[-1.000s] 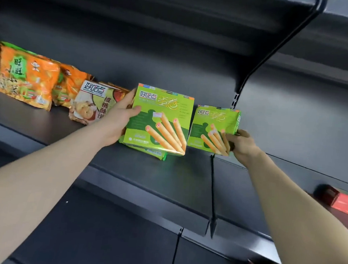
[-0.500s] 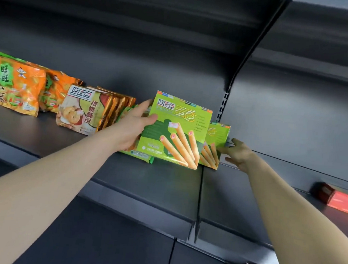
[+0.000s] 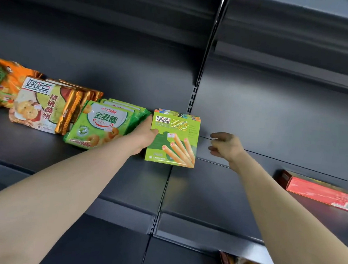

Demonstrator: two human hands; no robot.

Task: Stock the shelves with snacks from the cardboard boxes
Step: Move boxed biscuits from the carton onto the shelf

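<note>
Here, green box [image 3: 173, 140], edge in left grip [image 3: 143, 135]

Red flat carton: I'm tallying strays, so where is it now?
In the head view the red flat carton lies on the dark metal shelf at far right, right of the right hand.

2 bare forearms [image 3: 65, 183]; bare left hand [image 3: 142, 136], right hand [image 3: 226, 146].
</note>
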